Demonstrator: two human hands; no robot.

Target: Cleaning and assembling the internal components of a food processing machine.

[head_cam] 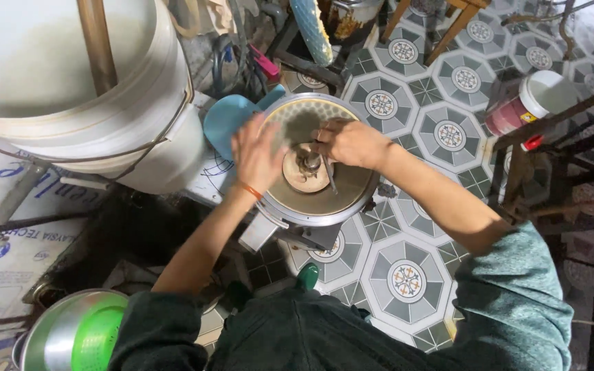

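Note:
A round metal grinding machine (pixel 290 209) stands on the tiled floor, seen from above, with a pale inner disc (pixel 298 180) and a metal centre shaft (pixel 310 162). My left hand (pixel 258 152) is blurred and rests on the left inside of the drum, fingers spread. My right hand (pixel 348 142) reaches in from the right, fingers curled at the centre shaft. A thin metal rod (pixel 330 177) hangs below that hand; whether the fingers grip it is unclear.
A large white bucket (pixel 84 103) with a wooden stick (pixel 97 41) stands left of the machine. A blue scoop (pixel 228 118) lies beside the drum. A steel bowl with a green strainer (pixel 77 333) sits bottom left. A pink-and-white container (pixel 531 103) and dark metal frame (pixel 558 172) are right.

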